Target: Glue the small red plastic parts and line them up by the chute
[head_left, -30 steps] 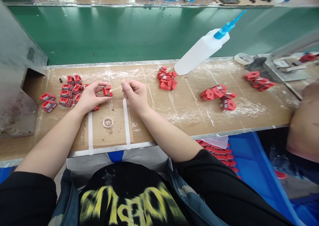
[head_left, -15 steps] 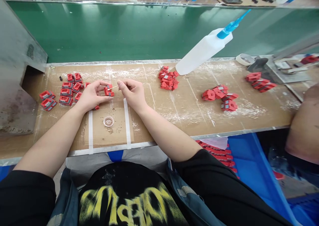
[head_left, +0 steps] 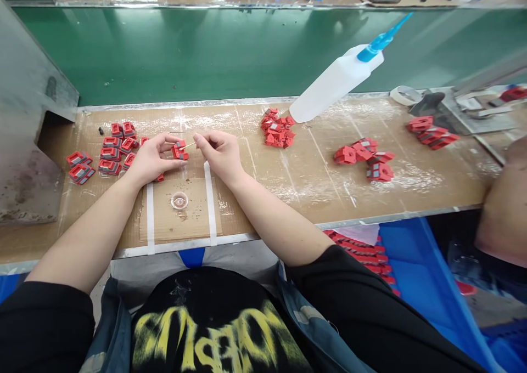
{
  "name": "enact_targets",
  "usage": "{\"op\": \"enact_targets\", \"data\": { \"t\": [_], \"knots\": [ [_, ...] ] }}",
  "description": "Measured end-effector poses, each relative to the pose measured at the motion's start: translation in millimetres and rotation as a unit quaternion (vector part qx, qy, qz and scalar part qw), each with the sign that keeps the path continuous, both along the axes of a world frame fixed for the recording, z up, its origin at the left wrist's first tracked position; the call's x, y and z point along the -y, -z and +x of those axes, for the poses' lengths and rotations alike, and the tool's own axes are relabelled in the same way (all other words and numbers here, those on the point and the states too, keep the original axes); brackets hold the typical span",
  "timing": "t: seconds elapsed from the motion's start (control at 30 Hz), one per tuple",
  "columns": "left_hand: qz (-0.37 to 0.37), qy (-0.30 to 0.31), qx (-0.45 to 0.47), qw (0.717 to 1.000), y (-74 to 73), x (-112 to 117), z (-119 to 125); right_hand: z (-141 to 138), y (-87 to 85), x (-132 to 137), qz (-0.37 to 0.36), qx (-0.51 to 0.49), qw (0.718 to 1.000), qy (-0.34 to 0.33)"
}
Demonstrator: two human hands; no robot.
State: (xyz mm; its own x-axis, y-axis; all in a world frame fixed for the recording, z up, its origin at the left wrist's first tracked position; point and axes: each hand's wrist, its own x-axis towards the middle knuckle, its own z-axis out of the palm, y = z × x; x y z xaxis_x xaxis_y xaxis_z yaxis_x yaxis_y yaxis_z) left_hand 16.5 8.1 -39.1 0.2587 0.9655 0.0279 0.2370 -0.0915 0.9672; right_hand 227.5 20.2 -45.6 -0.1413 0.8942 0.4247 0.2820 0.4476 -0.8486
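Between its thumb and fingers, my left hand [head_left: 153, 160] grips a small red plastic part [head_left: 180, 150] with grey strips. My right hand [head_left: 221, 154] pinches a thin pale stick [head_left: 189, 145], whose far tip meets the red part. Just below both hands, a small clear cup [head_left: 179, 200] stands on a cardboard piece [head_left: 164, 225] fixed with white tape strips. Several similar red parts [head_left: 110, 153] lie left of my left hand, some partly hidden behind it.
A white bottle [head_left: 335, 85] with a blue nozzle leans at the back. More red parts sit in groups [head_left: 278, 129] to the right. A blue bin [head_left: 411, 274] with red pieces is below the table edge. Another person's arm [head_left: 504, 203] shows at the far right.
Both hands stay almost in place, with the stick's tip still at the red part. The view has shifted very slightly.
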Motion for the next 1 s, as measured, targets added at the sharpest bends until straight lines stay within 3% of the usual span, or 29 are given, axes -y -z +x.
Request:
{"op": "enact_targets", "data": {
  "t": [0.27, 0.33, 0.43, 0.53, 0.63, 0.7, 0.77, 0.87, 0.93, 1.0],
  "knots": [
    [-0.012, -0.008, 0.009, 1.0, -0.2, 0.4, 1.2, 4.7, -8.7, 5.2, 0.037, 0.002, 0.999, -0.006],
    [-0.015, -0.012, 0.013, 1.0, 0.7, -0.2, 1.4, 7.0, -12.2, 13.5, 0.05, 0.031, 0.993, -0.102],
    [-0.011, -0.008, 0.018, 1.0, 1.7, -1.1, 1.1, 5.7, -14.0, 28.5, 0.076, 0.131, 0.944, -0.292],
    [-0.002, -0.007, 0.012, 1.0, 0.8, -1.1, -0.2, 1.7, -15.5, 38.6, 0.111, 0.241, 0.904, -0.335],
    [0.0, -0.012, -0.013, 1.0, -0.4, -1.5, -2.5, 10.9, -22.8, 30.8, 0.125, 0.306, 0.912, -0.245],
    [-0.003, -0.02, -0.02, 1.0, -0.1, -2.2, -4.1, 33.2, -31.8, 11.8, 0.096, 0.328, 0.935, -0.097],
    [-0.012, -0.023, -0.02, 0.999, 0.4, -2.4, -5.4, 67.8, -42.2, -16.1, 0.04, 0.356, 0.931, 0.07],
    [-0.019, -0.016, -0.021, 0.999, 1.9, -2.3, -7.4, 122.2, -52.9, -64.0, -0.052, 0.427, 0.874, 0.227],
    [-0.019, -0.009, -0.019, 1.0, 4.2, -3.6, -8.8, 144.1, -56.2, -90.8, -0.129, 0.483, 0.828, 0.253],
    [-0.023, -0.004, -0.005, 1.0, 7.1, -5.5, -9.5, 148.5, -59.5, -107.9, -0.204, 0.532, 0.787, 0.238]
  ]
}}
